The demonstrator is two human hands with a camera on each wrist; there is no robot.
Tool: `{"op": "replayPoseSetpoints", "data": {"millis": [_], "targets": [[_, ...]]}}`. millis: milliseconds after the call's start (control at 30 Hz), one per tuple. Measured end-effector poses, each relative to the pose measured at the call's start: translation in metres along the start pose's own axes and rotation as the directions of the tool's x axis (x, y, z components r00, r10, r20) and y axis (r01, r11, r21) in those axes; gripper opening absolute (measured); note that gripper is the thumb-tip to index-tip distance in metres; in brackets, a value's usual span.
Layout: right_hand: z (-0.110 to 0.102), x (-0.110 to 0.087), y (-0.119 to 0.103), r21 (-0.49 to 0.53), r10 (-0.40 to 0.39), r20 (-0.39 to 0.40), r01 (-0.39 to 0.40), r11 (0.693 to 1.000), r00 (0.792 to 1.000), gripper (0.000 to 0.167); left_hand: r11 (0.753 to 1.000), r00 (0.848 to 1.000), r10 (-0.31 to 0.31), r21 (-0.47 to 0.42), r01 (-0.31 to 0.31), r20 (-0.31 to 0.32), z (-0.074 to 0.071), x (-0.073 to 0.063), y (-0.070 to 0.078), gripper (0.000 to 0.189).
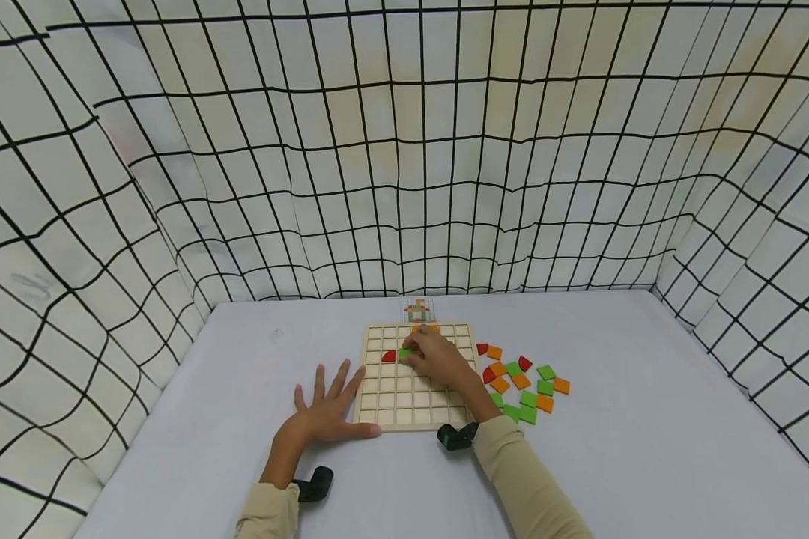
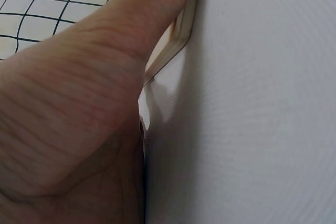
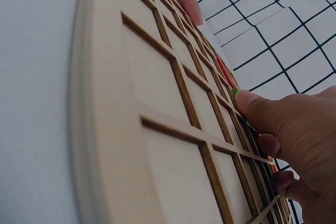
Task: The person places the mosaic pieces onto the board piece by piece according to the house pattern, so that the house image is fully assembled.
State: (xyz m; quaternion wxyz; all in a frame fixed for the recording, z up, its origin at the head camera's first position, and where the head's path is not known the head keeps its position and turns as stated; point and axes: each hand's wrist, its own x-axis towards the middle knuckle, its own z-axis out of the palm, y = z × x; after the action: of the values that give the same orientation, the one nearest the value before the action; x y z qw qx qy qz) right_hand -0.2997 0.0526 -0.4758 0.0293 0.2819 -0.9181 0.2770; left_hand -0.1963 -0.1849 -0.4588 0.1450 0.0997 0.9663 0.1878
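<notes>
A wooden grid board (image 1: 386, 400) lies flat on the table. My right hand (image 1: 438, 358) reaches over its upper middle, with curled fingers and thumb pinching a green square tile (image 1: 404, 354) at a cell. In the right wrist view the thumb (image 3: 254, 106) touches the edge of that tile (image 3: 235, 92); the fingers hide the rest. Directly left of it sits a red quarter-round tile (image 1: 389, 356). Orange tiles (image 1: 434, 328) show at the top row, partly behind the hand. My left hand (image 1: 326, 415) rests with spread fingers at the board's left edge, its thumb by the lower left corner.
Loose green, orange and red tiles (image 1: 528, 398) are scattered right of the board, some partly hidden by the right forearm. A small picture card (image 1: 419, 310) lies behind the board. White walls with black grid lines (image 1: 438, 187) surround the white table (image 1: 647, 419).
</notes>
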Motion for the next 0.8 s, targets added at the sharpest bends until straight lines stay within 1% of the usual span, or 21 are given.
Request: {"op": "replayPoseSetpoints", "data": {"millis": [233, 467, 800], "targets": [[0.0006, 0.0002, -0.0030, 0.008, 0.026, -0.018, -0.026, 1.000, 1.000, 0.026, 1.000, 1.000, 0.002, 0.000, -0.002, -0.004, 0.0006, 0.0007, -0.0006, 0.112], [0.0003, 0.0011, -0.0012, 0.022, -0.013, -0.030, 0.014, 1.000, 0.999, 0.023, 1.000, 1.000, 0.008, -0.013, -0.008, -0.006, -0.0031, -0.0007, 0.0002, 0.112], [-0.0025, 0.0000, -0.0008, 0.078, 0.004, -0.001, -0.004, 0.997, 1.000, 0.022, 1.000, 1.000, 0.005, -0.014, -0.005, 0.003, -0.0023, -0.0009, 0.0007, 0.112]]}}
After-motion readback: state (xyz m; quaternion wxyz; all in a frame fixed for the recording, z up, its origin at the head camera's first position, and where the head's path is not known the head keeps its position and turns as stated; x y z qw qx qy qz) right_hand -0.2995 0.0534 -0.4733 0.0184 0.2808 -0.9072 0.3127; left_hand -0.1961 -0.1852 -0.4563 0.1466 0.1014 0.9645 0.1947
